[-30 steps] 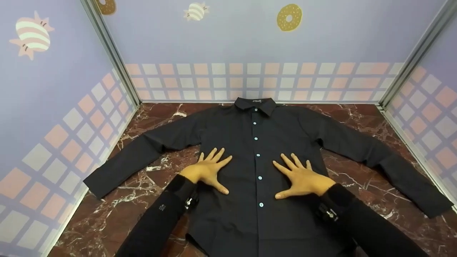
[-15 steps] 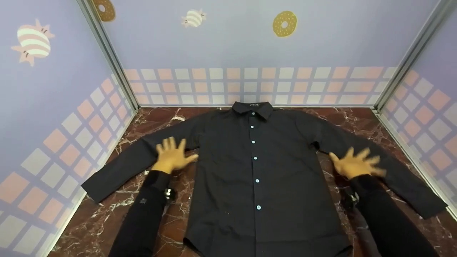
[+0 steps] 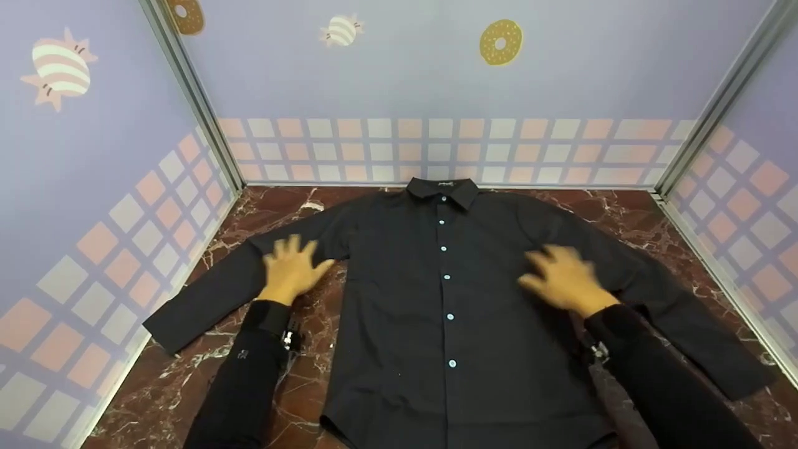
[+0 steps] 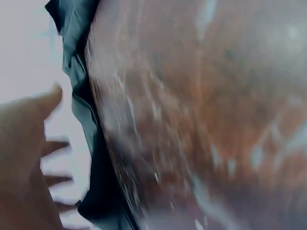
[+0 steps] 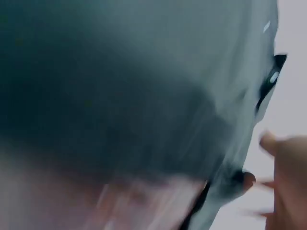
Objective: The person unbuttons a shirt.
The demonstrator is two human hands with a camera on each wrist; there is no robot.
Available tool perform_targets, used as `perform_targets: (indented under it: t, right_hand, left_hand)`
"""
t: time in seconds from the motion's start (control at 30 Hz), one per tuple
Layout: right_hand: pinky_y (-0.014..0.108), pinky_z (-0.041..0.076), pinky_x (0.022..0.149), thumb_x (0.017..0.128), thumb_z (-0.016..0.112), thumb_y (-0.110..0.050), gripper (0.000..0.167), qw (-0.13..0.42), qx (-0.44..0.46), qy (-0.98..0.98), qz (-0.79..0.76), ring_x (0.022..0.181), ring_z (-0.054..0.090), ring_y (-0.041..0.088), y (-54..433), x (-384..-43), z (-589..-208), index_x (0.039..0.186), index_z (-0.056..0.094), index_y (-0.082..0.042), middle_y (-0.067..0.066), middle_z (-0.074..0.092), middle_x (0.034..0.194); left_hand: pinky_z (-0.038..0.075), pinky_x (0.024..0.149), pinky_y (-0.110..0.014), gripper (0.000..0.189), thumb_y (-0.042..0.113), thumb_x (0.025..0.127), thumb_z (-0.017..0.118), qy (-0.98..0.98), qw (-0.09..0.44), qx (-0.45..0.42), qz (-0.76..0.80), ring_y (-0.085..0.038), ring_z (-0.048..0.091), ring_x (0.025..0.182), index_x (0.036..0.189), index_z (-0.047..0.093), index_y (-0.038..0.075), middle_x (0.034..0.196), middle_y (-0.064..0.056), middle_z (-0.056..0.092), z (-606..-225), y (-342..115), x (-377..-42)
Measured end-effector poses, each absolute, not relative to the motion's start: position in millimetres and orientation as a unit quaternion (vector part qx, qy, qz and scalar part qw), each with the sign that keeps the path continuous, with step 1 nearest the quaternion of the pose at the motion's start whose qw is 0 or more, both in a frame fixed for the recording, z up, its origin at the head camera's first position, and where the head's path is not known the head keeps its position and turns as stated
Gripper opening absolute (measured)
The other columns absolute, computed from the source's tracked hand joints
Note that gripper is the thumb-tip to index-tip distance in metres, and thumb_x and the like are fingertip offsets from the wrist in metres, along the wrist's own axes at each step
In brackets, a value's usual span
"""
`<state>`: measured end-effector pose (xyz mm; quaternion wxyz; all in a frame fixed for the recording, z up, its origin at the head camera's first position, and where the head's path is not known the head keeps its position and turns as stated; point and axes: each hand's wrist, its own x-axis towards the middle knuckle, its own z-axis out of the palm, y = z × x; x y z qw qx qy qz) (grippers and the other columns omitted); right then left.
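Both hands have left where they lay a second ago, spread on the front panels of the black button-up shirt (image 3: 393, 299). The left hand (image 3: 290, 269) has swung outward, clear of the front, and now sits over the near edge of the left sleeve (image 3: 215, 296), a touch farther out than half a second ago. The right hand (image 3: 564, 280) went out beyond the shirt's side, then came back in; it's a blur over the side and underarm now, fingers turned toward the buttons. The right sleeve (image 3: 689, 318) has shifted too, its cuff end lying closer to the person.
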<state>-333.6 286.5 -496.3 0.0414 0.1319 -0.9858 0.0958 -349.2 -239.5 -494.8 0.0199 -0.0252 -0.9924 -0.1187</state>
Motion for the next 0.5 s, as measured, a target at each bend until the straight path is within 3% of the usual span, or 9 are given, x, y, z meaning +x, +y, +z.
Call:
perform_targets:
  t: [0.07, 0.13, 0.33, 0.5]
  right_hand:
    - [0.087, 0.025, 0.109, 0.101, 0.068, -0.052, 0.072, 0.041, 0.222, -0.969, 0.100, 0.149, 0.029, 0.062, 270, -334, -499, 0.157, 0.051, -0.009, 0.030, 0.038, 0.163]
    - [0.084, 0.022, 0.113, 0.098, 0.071, -0.056, 0.081, 0.018, 0.271, -0.957, 0.104, 0.153, 0.023, 0.060, 255, -334, -500, 0.161, 0.047, -0.011, 0.029, 0.033, 0.167]
    - [0.085, 0.018, 0.114, 0.096, 0.064, -0.071, 0.101, -0.142, 0.215, -0.961, 0.100, 0.157, 0.008, 0.059, 232, -337, -498, 0.170, 0.027, -0.014, 0.028, 0.011, 0.175]
    - [0.085, 0.013, 0.115, 0.095, 0.061, -0.075, 0.106, -0.187, 0.185, -0.960, 0.099, 0.158, 0.002, 0.058, 228, -341, -499, 0.172, 0.018, -0.015, 0.027, 0.004, 0.176]
  left_hand:
    - [0.027, 0.114, -0.079, 0.074, 0.056, 0.104, 0.057, -0.988, 0.042, -0.100, -0.114, -0.063, 0.027, 0.150, 0.159, 0.049, 0.006, 0.165, -0.033, 0.034, -497, -225, -350]
    - [0.025, 0.118, -0.077, 0.080, 0.060, 0.101, 0.061, -0.977, 0.028, -0.169, -0.127, -0.061, 0.027, 0.151, 0.159, 0.048, 0.008, 0.165, -0.033, 0.034, -498, -206, -351]
    - [0.007, 0.128, -0.068, 0.107, 0.072, 0.088, 0.073, -0.955, -0.118, -0.239, -0.129, -0.051, 0.005, 0.161, 0.170, 0.030, 0.018, 0.174, -0.029, 0.012, -500, -162, -355]
    - [0.002, 0.129, -0.063, 0.109, 0.067, 0.088, 0.077, -0.949, -0.179, -0.227, -0.124, -0.040, -0.005, 0.164, 0.172, 0.021, 0.024, 0.177, -0.021, -0.002, -504, -164, -363]
